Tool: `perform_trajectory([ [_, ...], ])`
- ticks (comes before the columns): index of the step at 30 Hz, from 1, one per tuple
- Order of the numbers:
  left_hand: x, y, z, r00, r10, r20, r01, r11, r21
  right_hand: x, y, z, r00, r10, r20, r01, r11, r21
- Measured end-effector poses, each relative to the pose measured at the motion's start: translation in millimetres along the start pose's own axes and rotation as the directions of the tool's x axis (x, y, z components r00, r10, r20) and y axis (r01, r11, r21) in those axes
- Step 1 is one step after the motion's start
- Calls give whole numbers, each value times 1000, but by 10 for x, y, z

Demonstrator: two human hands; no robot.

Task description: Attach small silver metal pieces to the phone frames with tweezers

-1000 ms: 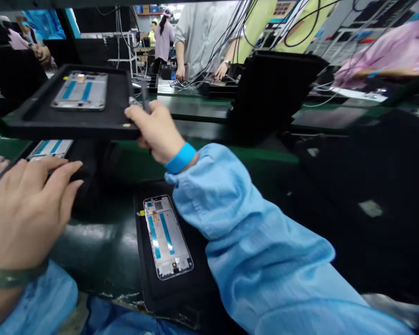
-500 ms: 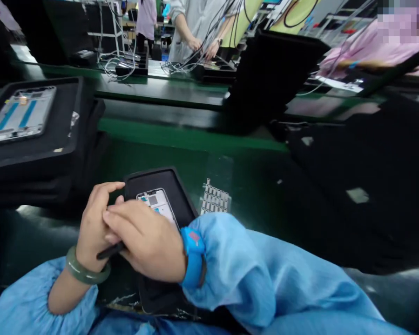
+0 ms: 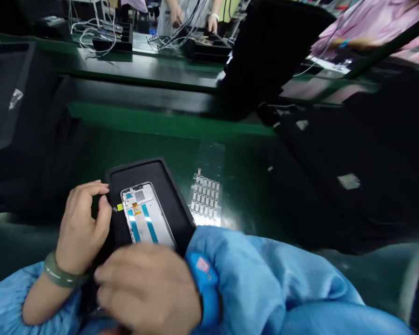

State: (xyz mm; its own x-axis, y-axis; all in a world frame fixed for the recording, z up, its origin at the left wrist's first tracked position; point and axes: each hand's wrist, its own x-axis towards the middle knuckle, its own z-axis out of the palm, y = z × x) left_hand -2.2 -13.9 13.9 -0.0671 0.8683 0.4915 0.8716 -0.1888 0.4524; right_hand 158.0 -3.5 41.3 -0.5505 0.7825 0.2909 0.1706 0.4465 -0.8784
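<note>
A silver phone frame [image 3: 157,200] with blue strips and a small orange flex piece lies in a black tray [image 3: 172,195]. A yellow tab [image 3: 119,207] sticks out from the frame's left edge. My left hand [image 3: 82,228] is at the tray's left side, thumb and forefinger apart, with nothing visible between them. A green bangle [image 3: 61,274] is on that wrist. Over the tray's near end is my right hand [image 3: 150,288], smeared by motion and covering the frame's lower part. Its fingertips are too blurred to show whether they hold anything. A blue band [image 3: 207,291] circles the right wrist.
A sheet of small metal pieces [image 3: 205,197] lies right of the tray on the green table. Stacked black trays [image 3: 7,153] stand at the left, with dark covered bulk [image 3: 363,153] at the right. Across the bench, a person's hands [image 3: 176,16] are near cables.
My hands were together over the tray's left edge and have come apart. My right hand has moved nearer to me, and the black stick beneath it no longer shows. The view has shifted.
</note>
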Motion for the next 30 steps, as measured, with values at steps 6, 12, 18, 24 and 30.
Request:
perform_trajectory([
  [6, 29, -146, 85, 932, 144, 332, -152, 988, -2, 528, 387, -536, 971, 236, -36, -216, 934, 285],
  [12, -110, -59, 161, 912, 142, 386, -168, 985, 35, 682, 821, -503, 973, 214, 88, -232, 894, 383],
  [18, -137, 54, 120, 919, 80, 386, -110, 992, 57, 593, 867, -478, 989, 27, 148, -44, 993, 113],
  [24, -153, 53, 108, 920, 96, 380, -130, 989, 64, 573, 862, -504, 983, -128, 132, 122, 991, 58],
  [30, -148, 38, 107, 917, 93, 387, -128, 990, 67, 546, 855, -513, 979, -160, 128, 153, 986, 62],
])
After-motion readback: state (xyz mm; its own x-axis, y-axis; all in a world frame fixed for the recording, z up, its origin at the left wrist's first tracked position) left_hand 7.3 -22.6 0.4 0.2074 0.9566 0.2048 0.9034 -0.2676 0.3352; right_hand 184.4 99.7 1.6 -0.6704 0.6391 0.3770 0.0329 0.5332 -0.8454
